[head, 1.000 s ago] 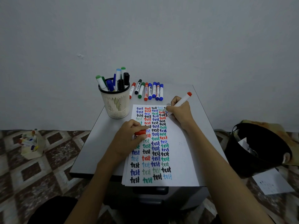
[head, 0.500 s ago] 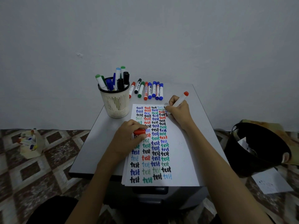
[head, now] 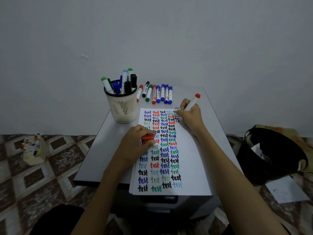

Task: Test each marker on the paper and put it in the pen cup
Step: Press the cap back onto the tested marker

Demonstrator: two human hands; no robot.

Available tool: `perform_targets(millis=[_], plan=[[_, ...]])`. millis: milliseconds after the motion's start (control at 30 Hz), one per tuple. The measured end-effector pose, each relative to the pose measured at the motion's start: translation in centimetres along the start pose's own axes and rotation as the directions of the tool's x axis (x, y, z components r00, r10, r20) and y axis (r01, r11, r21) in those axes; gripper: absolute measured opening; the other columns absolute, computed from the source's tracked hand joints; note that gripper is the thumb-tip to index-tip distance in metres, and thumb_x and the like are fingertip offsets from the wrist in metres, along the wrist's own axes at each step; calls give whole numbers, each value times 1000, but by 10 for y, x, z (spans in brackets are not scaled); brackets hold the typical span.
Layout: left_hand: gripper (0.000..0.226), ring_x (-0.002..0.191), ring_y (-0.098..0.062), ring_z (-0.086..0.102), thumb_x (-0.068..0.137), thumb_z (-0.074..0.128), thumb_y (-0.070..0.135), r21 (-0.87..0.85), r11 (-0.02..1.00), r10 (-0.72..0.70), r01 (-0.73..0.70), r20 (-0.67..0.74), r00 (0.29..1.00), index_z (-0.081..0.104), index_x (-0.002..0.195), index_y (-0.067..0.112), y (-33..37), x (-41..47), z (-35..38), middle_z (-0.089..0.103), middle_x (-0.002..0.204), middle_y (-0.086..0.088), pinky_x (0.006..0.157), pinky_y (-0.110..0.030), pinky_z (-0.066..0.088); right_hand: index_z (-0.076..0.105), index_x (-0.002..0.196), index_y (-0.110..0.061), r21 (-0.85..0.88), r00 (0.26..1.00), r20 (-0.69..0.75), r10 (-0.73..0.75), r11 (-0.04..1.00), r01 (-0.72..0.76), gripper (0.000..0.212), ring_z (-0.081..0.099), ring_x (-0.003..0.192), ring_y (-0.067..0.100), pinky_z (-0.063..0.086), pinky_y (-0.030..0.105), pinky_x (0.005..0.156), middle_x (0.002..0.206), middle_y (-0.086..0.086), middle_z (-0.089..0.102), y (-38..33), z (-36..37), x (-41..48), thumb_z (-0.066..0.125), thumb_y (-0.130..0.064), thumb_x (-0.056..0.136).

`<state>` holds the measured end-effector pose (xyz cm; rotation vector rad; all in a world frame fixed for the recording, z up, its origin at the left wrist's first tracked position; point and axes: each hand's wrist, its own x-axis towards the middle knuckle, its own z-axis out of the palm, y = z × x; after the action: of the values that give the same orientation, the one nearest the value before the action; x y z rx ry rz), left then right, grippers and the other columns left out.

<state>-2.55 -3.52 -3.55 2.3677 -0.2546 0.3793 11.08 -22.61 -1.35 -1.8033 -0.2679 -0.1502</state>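
1. Right hand (head: 190,116), right of centre: the fingers are curled and pinch the red marker (head: 192,103) like a pen. White barrel, red end pointing up and right.
2. The marker tip is down at the top right of the written columns. The tip itself is mostly hidden by the fingers.
3. Paper (head: 194,158): a stack of white sheets, mid frame, with the lower edge hanging past the near edge of the table (head: 218,126). Columns of the word "test" in blue, red, black, green and light blue. The right strip is mostly blank.
4. Left hand (head: 133,146), centre of frame, rests on the left part of the paper. The fingers are curled, and thumb and fingers grip the red cap (head: 147,137), which pokes out on the hand's right side.
5. Pen cup (head: 122,107): cream with a slotted wall, standing on the table just beside the paper's top left corner. Cannot tell if they touch.
6. Markers in the cup (head: 116,87): several, capped, upright or leaning. The caps are green, blue, light blue and black.
7. Row of markers (head: 158,94): capped, lying side by side on the table above the paper and right of the cup. Red, black, green and blue caps.
8. Black bin (head: 271,155) on the floor at the right edge, with paper scraps inside. Loose sheet (head: 286,189) below it.
9. Small cream box (head: 34,150) with coloured bits on the patterned tiles, left edge.
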Motion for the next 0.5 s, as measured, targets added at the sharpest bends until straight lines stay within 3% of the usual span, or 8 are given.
perform_targets(millis=[167, 367, 500], plan=[[42, 100, -11, 50, 79, 55, 45, -4, 1000, -5, 5, 0, 1000, 64, 113, 21, 1, 0, -1, 57, 104, 4, 79, -12, 37, 43, 69, -12, -6, 1000, 9, 18, 1000, -18, 31, 58, 63, 10, 50, 16, 55, 67, 3, 52, 0, 0, -1, 65, 5, 82], [38, 100, -11, 50, 80, 58, 43, -14, 1000, -4, 4, -6, 1000, 64, 112, 22, 1, 0, -1, 57, 103, 4, 79, -14, 37, 41, 67, -14, 35, 998, -50, 27, 999, -26, 34, 58, 67, 17, 54, 33, 66, 67, 3, 50, 0, -1, -1, 63, 8, 81], [39, 100, -11, 50, 79, 58, 43, -21, 1000, -8, 8, -2, 1000, 64, 112, 22, 2, 0, 0, 58, 103, 3, 82, -19, 40, 42, 68, -14, 26, 998, -49, 42, 999, -40, 34, 59, 68, 15, 55, 28, 64, 67, 3, 51, -1, 0, -2, 64, 7, 81]])
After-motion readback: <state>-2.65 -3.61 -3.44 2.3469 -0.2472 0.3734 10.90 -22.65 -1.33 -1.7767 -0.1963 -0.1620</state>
